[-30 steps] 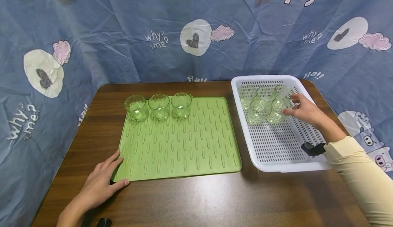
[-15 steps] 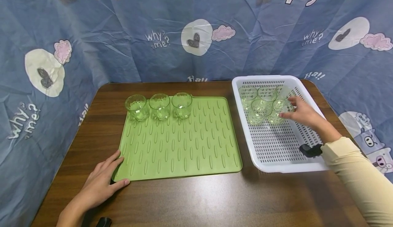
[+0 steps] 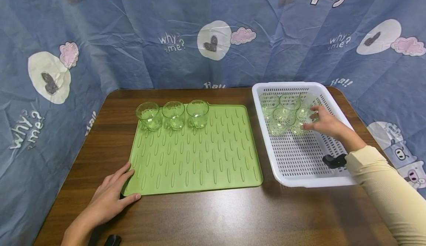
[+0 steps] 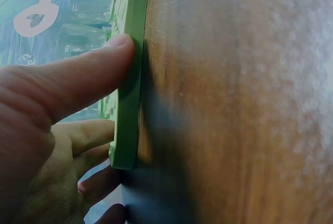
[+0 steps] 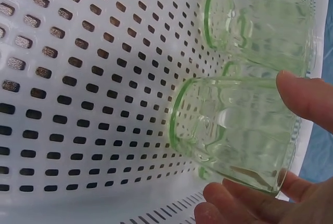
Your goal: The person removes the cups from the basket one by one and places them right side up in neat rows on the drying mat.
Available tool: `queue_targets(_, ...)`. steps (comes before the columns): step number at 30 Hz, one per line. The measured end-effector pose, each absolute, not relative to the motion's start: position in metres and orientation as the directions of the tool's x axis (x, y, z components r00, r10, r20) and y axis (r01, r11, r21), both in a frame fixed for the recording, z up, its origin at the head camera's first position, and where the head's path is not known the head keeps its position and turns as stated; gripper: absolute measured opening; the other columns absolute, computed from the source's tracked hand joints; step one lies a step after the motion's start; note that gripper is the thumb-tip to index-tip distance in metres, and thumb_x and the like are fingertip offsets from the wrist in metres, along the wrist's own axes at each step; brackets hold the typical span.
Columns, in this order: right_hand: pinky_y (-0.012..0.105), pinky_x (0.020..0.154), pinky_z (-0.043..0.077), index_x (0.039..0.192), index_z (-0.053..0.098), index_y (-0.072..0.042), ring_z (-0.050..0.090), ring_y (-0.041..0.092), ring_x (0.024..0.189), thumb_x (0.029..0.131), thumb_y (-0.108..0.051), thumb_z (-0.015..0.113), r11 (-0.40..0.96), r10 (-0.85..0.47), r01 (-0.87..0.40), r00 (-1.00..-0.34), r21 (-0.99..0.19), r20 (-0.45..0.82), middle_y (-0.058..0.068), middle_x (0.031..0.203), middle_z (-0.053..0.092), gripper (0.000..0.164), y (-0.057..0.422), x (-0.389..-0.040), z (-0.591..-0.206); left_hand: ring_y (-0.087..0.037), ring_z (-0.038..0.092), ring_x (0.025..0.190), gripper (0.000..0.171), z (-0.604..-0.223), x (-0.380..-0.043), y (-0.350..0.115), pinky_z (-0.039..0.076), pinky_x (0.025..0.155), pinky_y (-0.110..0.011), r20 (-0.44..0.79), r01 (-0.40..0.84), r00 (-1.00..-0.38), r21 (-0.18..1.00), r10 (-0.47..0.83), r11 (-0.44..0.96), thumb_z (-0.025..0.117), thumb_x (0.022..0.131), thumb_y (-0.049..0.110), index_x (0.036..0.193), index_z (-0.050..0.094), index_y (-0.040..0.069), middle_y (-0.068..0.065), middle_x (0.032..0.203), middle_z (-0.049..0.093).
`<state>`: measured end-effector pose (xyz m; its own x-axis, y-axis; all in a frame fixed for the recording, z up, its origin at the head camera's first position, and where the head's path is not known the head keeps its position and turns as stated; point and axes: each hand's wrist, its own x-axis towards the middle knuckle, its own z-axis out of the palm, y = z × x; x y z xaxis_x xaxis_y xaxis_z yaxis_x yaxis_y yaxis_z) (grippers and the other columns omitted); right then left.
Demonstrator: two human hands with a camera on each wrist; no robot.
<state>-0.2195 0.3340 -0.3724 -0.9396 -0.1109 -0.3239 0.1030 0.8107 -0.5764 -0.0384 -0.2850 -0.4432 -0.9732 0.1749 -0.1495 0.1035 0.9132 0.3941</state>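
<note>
My right hand (image 3: 327,124) reaches into a white perforated basket (image 3: 277,164) and grips a light green drinking glass (image 5: 234,125) near its rim. In the right wrist view, the thumb (image 5: 307,99) lies along one side of the glass and the fingers (image 5: 250,200) along the other. This glass stands upright on the basket floor, front right in a cluster of several alike. My left hand (image 3: 108,198) rests at the near left corner of a green ridged drying mat (image 3: 196,161), thumb on its front edge, fingers loosely extended along the left side.
Three green glasses stand upright in a row along the mat's back edge, the rightmost glass (image 3: 198,114) near the middle. Another basket glass (image 5: 260,23) sits close beside the gripped one. The brown wooden table (image 3: 213,220) ends at a blue printed curtain (image 3: 179,64).
My right hand has shifted a little left and toward the near side, its thumb and fingers coming around the front right glass. The left hand and the mat stay put.
</note>
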Motion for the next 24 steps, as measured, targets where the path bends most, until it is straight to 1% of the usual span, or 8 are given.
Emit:
queue_targets(4, 0.067, 0.106, 0.037, 0.153, 0.002, 0.011, 0.037, 0.059, 0.130, 0.092, -0.024, 0.069, 0.803, -0.121, 0.105, -0.935, -0.586, -0.334, 0.044, 0.147, 0.028, 0.098, 0.334, -0.220, -0.372, -0.049, 0.035, 0.132, 0.084, -0.443, -0.039, -0.285, 0.034, 0.093, -0.071, -0.150, 0.106, -0.973, 0.390, 0.177, 0.915, 0.074, 0.086, 0.045, 0.148, 0.041, -0.001, -0.022, 0.160, 0.028)
queue_targets(10, 0.066, 0.107, 0.037, 0.155, -0.002, 0.006, 0.039, 0.058, 0.132, 0.093, -0.023, 0.069, 0.775, -0.163, 0.095, -0.925, -0.624, -0.344, 0.043, 0.148, 0.029, 0.098, 0.337, -0.221, -0.375, -0.048, 0.035, 0.133, 0.084, -0.442, -0.038, -0.285, 0.034, 0.093, -0.071, -0.147, 0.102, -0.974, 0.394, 0.172, 0.913, 0.074, 0.086, 0.044, 0.148, 0.041, -0.001, -0.021, 0.160, 0.028)
queue_targets(15, 0.067, 0.108, 0.035, 0.156, -0.004, 0.002, 0.037, 0.058, 0.133, 0.094, -0.025, 0.068, 0.753, -0.192, 0.093, -0.916, -0.652, -0.352, 0.042, 0.150, 0.027, 0.099, 0.343, -0.223, -0.381, -0.049, 0.035, 0.132, 0.083, -0.442, -0.038, -0.284, 0.034, 0.092, -0.071, -0.143, 0.104, -0.975, 0.391, 0.172, 0.915, 0.074, 0.086, 0.044, 0.148, 0.041, -0.002, -0.022, 0.160, 0.028)
queue_targets(24, 0.067, 0.109, 0.034, 0.156, -0.004, 0.002, 0.037, 0.056, 0.135, 0.093, -0.026, 0.069, 0.739, -0.202, 0.093, -0.915, -0.668, -0.350, 0.040, 0.151, 0.027, 0.101, 0.345, -0.222, -0.382, -0.047, 0.035, 0.133, 0.083, -0.443, -0.038, -0.284, 0.034, 0.092, -0.071, -0.143, 0.099, -0.975, 0.403, 0.169, 0.910, 0.074, 0.086, 0.044, 0.148, 0.041, -0.001, -0.021, 0.161, 0.027)
